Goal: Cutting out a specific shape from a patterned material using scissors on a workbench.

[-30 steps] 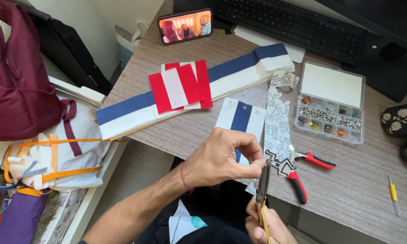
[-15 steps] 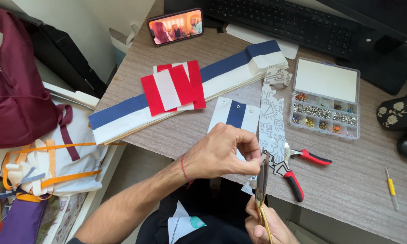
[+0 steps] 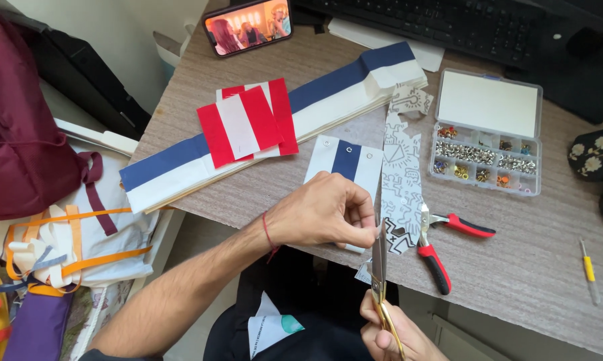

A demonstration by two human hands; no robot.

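- Scissors (gold handles, dark blades pointing up and away) stand at the near edge of the desk, their blades meeting the printed black-and-white strip.
- The right hand is closed around the scissor handles, low in the head view and partly cut off by the frame.
- The left hand is curled, its fingertips pinching the material just beside the blades.
- A small white-and-blue panel with eyelets lies partly under the left hand.
- Red-handled pliers lie just right of the strip.
- A clear compartment box of small fasteners sits farther back.
- A long blue-and-white band carries red-and-white pieces.
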